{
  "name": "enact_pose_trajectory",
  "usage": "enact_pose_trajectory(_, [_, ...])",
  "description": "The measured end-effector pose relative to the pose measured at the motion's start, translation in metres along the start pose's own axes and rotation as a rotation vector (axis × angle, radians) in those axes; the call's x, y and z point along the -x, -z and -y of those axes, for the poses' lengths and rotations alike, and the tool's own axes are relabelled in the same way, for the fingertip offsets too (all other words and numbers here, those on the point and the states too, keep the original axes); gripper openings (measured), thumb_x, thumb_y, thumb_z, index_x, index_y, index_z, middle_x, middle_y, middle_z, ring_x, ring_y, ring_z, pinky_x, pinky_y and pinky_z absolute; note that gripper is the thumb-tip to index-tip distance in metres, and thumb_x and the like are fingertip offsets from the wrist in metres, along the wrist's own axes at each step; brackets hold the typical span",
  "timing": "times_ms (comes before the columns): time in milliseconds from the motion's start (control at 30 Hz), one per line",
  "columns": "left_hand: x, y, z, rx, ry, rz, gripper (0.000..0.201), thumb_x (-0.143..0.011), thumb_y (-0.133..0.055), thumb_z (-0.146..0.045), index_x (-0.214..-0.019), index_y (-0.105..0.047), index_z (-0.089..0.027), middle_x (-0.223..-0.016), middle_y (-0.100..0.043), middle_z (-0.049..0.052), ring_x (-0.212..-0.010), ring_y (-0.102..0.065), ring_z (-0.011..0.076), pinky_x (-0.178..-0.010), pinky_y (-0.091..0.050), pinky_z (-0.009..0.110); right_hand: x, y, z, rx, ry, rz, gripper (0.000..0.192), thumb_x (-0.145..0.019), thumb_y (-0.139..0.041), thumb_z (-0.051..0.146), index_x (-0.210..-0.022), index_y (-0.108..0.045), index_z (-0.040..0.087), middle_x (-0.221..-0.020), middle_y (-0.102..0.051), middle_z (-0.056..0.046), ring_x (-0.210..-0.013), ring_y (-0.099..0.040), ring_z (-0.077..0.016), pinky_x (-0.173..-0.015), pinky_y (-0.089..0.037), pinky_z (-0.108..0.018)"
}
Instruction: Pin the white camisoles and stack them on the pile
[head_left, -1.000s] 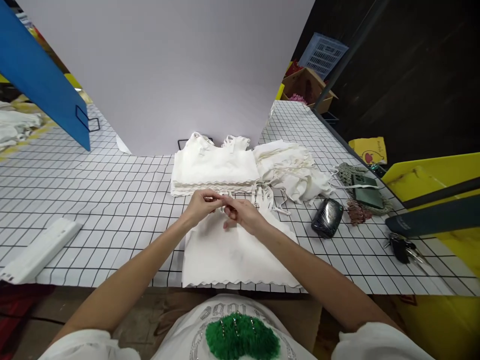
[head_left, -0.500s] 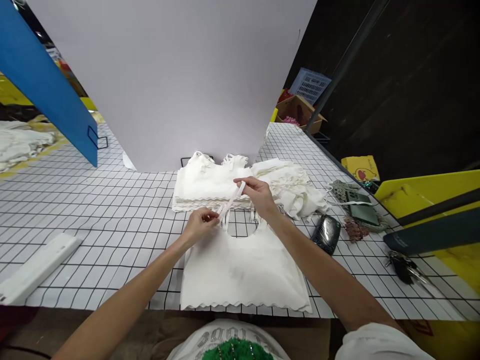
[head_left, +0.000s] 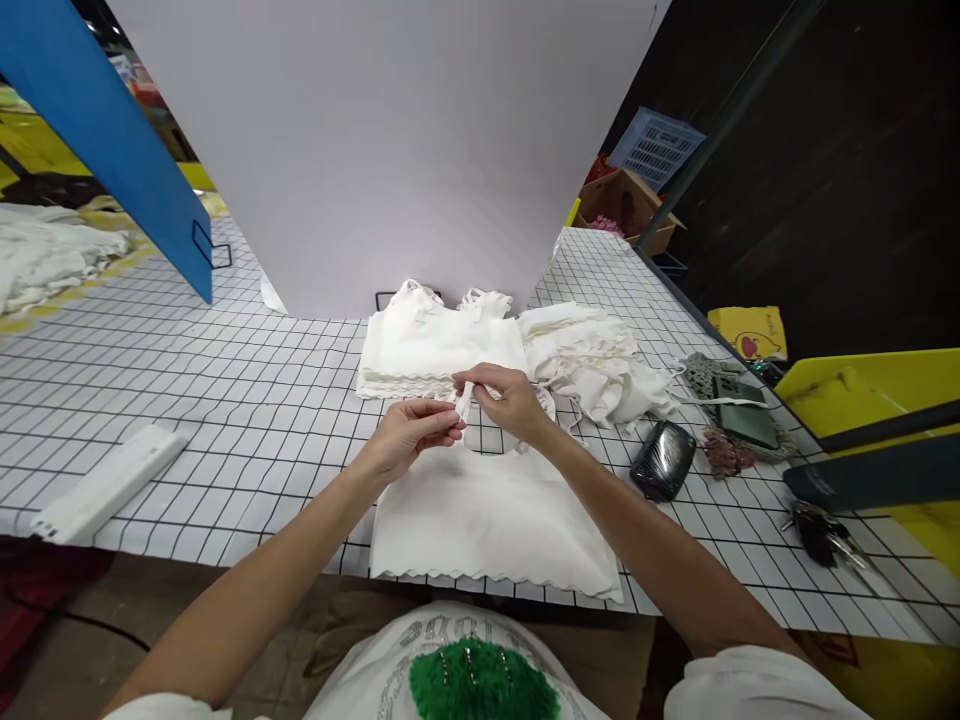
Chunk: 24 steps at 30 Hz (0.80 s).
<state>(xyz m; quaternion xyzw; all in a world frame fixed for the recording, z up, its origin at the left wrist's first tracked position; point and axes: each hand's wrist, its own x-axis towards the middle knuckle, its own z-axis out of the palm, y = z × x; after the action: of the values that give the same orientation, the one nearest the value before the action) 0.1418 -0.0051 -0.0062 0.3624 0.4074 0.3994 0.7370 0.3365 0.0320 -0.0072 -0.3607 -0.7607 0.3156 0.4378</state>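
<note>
A white camisole top (head_left: 495, 525) with a wavy hem lies flat at the table's front edge, its neckline turned away from me. One of its thin shoulder straps (head_left: 464, 402) is raised between my two hands. My left hand (head_left: 409, 432) pinches the strap from the left side. Just beyond and to the right, my right hand (head_left: 510, 400) grips the strap's upper part between thumb and fingers. Behind my hands sits a neat stack of similar white tops (head_left: 442, 345). To its right is a loose heap of white garments (head_left: 592, 355).
A tall pale board (head_left: 375, 150) stands behind the stack. On the grid-patterned tablecloth (head_left: 262, 420), a white power strip (head_left: 109, 485) lies left. To the right are a black wrapped object (head_left: 664, 460), a green phone-like item (head_left: 746, 412) and keys (head_left: 821, 535).
My hands have drawn closer together on the strap, which now shows a shorter length between them. The left hand has moved up and right. The camera view has shifted slightly.
</note>
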Motion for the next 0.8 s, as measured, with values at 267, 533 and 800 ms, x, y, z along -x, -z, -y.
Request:
enact_pose_trajectory(267, [0.012, 0.0, 0.007, -0.295, -0.236, -0.087, 0.033, -0.067, -0.088, -0.044, -0.078, -0.076, -0.015, -0.07, -0.07, 0.004, -0.066, -0.064, 0.0146, -0.064, -0.053, 0.028, 0.019, -0.005, 0.029, -0.339, -0.382, 0.139, 0.03, -0.076, -0.078, 0.046, -0.084, -0.078, 0.017, -0.079, -0.071, -0.004, -0.065, -0.063, -0.0141, -0.062, -0.055, -0.028])
enact_pose_trajectory(533, [0.01, 0.0, 0.021, -0.424, -0.328, -0.084, 0.029, -0.076, -0.081, -0.041, -0.081, -0.073, -0.014, -0.078, -0.071, 0.005, -0.071, -0.065, 0.0159, -0.067, -0.054, 0.029, 0.038, -0.012, 0.018, -0.349, -0.455, 0.089, 0.027, -0.077, -0.079, 0.042, -0.079, -0.072, 0.016, -0.074, -0.067, -0.002, -0.065, -0.065, -0.0147, -0.063, -0.053, -0.029])
enact_pose_trajectory(800, [0.024, 0.043, 0.041, -1.19, -0.344, -0.021, 0.022, -0.078, -0.079, -0.033, -0.092, -0.068, -0.019, -0.092, -0.067, 0.004, -0.087, -0.058, 0.0221, -0.079, -0.043, 0.037, 0.046, -0.009, 0.009, -0.101, -0.354, 0.21, 0.011, -0.087, -0.064, 0.027, -0.082, -0.067, 0.018, -0.085, -0.068, -0.003, -0.08, -0.061, -0.0165, -0.076, -0.048, -0.031])
